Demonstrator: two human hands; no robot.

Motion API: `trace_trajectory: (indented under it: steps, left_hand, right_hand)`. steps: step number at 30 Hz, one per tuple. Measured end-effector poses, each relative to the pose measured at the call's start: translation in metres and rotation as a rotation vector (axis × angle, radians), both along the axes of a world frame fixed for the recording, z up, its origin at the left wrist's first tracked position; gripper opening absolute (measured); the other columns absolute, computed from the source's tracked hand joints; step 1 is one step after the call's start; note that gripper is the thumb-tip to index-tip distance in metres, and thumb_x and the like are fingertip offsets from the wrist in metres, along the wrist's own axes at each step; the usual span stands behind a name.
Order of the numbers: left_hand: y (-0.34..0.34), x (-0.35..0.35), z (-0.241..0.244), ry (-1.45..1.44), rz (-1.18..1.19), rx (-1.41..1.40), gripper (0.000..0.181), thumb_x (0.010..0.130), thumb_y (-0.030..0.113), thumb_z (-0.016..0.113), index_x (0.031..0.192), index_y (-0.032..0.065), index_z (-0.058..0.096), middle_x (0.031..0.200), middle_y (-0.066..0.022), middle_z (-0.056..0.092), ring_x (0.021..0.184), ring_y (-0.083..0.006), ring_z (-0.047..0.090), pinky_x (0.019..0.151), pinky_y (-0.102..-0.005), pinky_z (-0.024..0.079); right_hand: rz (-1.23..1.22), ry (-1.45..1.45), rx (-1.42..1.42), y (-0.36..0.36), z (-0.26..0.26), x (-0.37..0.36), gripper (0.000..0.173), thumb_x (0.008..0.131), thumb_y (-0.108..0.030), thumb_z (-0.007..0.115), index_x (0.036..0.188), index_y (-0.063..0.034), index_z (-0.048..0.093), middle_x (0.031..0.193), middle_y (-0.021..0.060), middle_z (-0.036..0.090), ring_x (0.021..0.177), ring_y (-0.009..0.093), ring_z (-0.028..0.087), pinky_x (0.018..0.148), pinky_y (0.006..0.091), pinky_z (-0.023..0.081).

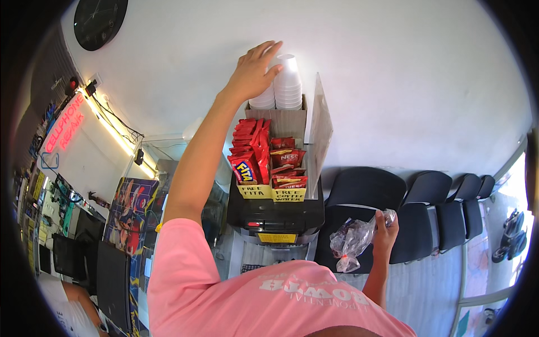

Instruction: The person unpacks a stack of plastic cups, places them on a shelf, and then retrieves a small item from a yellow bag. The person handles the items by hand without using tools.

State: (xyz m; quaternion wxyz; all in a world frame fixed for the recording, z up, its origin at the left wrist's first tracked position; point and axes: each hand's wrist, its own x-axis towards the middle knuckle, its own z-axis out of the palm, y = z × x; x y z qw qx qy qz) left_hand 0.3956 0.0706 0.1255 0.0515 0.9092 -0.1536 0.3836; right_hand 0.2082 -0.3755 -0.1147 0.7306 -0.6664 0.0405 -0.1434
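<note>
My left hand (254,73) is raised over a stack of white plastic cups (262,100), fingers apart. Its thumb is close to a second, taller stack of upside-down cups (288,82); contact cannot be told. Both stacks stand in the back part of a wood-grain organizer box (276,117). Red Fita cracker packs (246,166) fill its front left compartment, and red Nescafé sachets (288,158) the front right one. Low on the right, my right hand (385,231) grips the gathered neck of a crumpled clear plastic bag (351,242), above a chair seat.
The organizer rests on a black appliance (276,215), with a flat panel (322,135) upright at its right. Black chairs (366,189) line the wall rightward. At left are a glass counter (210,215) and a person's arm (84,301). A wall clock (101,21) hangs upper left.
</note>
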Motion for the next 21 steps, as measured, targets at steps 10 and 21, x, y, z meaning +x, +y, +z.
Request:
trace_trajectory:
  steps: [10,21]
  left_hand:
    - [-0.010,-0.072,0.022,-0.057,-0.205,-0.260,0.058,0.103,0.037,0.061,0.152,0.0099,0.045,0.154,-0.0171,0.046,0.144,-0.0337,0.043,0.119,-0.0452,0.035]
    - [-0.010,-0.226,-0.151,-0.027,-0.154,-1.168,0.033,0.102,0.028,0.064,0.124,0.0029,0.065,0.127,-0.0097,0.065,0.118,-0.0196,0.059,0.106,-0.0357,0.043]
  right_hand:
    - [0.005,0.024,0.134,-0.007,-0.006,0.000,0.021,0.095,-0.009,0.072,0.112,-0.0053,0.060,0.088,-0.0027,0.057,0.076,0.006,0.051,0.067,0.0230,0.042]
    - [0.348,0.041,0.095,0.022,0.016,0.013,0.021,0.092,-0.007,0.057,0.110,-0.0003,0.068,0.079,-0.0002,0.057,0.065,0.005,0.046,0.059,0.0220,0.037]
